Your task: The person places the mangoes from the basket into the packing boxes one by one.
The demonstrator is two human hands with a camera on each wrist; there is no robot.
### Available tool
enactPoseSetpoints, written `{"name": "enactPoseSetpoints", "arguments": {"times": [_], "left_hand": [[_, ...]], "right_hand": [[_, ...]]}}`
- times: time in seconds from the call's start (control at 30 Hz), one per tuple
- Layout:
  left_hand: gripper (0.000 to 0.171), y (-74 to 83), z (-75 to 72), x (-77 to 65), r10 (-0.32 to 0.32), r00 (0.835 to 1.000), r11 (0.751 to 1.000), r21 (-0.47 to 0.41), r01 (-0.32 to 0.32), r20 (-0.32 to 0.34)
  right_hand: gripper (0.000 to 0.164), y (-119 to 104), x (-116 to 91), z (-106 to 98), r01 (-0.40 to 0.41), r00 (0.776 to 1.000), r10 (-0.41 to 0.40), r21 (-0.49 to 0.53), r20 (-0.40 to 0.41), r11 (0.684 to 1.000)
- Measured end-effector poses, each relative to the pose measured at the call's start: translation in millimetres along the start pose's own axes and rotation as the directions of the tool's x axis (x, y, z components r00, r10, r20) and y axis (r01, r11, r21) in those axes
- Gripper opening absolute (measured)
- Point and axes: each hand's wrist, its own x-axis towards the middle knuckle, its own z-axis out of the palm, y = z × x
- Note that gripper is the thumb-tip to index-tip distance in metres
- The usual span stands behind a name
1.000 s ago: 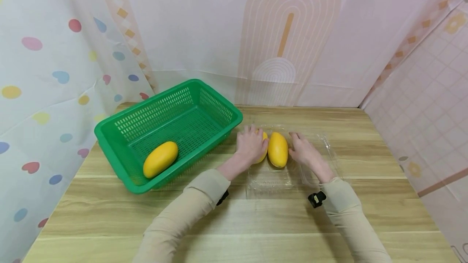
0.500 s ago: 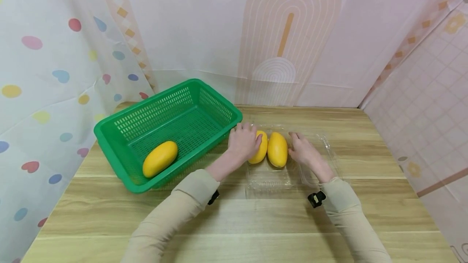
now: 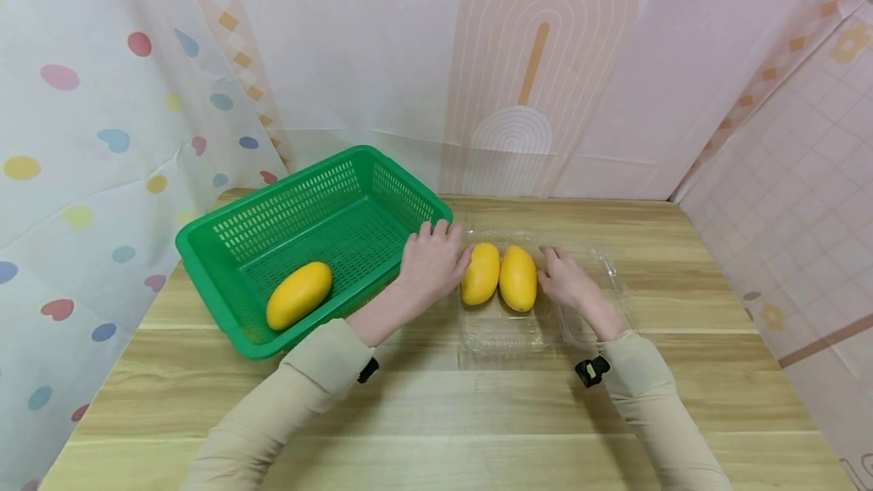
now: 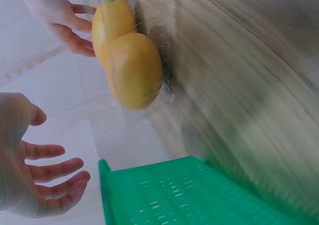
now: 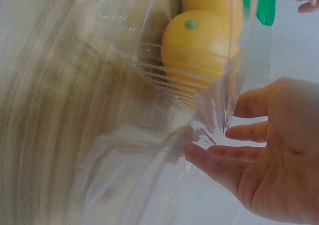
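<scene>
Two yellow mangoes (image 3: 481,279) lie side by side in a clear plastic clamshell container (image 3: 505,332). My left hand (image 3: 431,260) is just left of the nearer-to-basket mango, holding nothing; its fingers are spread and loosely bent beside the basket's rim. At the container's right side, my right hand (image 3: 573,286) holds the plastic edge between tray and lid. In the right wrist view its fingers (image 5: 222,168) lie along that fold, with the lid (image 5: 129,180) opened outward below. A third mango (image 3: 300,296) rests in the green basket (image 3: 273,193).
The slotted basket stands at the left on the wooden table (image 3: 436,423), its right corner close to the container. A patterned curtain (image 3: 382,59) hangs behind the table and along both sides.
My left hand has let go of the left mango and drawn away to the left, toward the basket, uncovering the fruit. The right hand stays at the container's edge.
</scene>
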Motion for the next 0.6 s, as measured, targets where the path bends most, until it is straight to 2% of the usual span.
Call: {"name": "enactPoseSetpoints", "arguments": {"times": [0.07, 0.13, 0.37, 0.6], "left_hand": [[0.032, -3.9, -5.2, -4.1, 0.019, 0.999, 1.000, -0.002, -0.019, -0.028], [0.034, -8.3, -11.4, -7.9, 0.020, 1.000, 1.000, -0.006, -0.020, -0.021], [0.038, -30.2, -31.3, -19.6, 0.000, 0.998, 1.000, -0.001, 0.001, 0.057], [0.043, -60.6, -43.3, -31.3, -0.035, 0.993, 0.999, -0.030, 0.038, 0.108]], "right_hand": [[0.052, 0, 0, -1, -0.007, 1.000, 0.007, 0.007, 0.003, 1.000], [0.052, -1, 1, -1, -0.008, 1.000, 0.008, 0.003, 0.003, 1.000], [0.052, -2, 0, -2, -0.010, 1.000, 0.010, -0.004, 0.007, 1.000], [0.052, -1, 1, -2, -0.016, 1.000, 0.016, 0.006, 0.013, 1.000]]}}
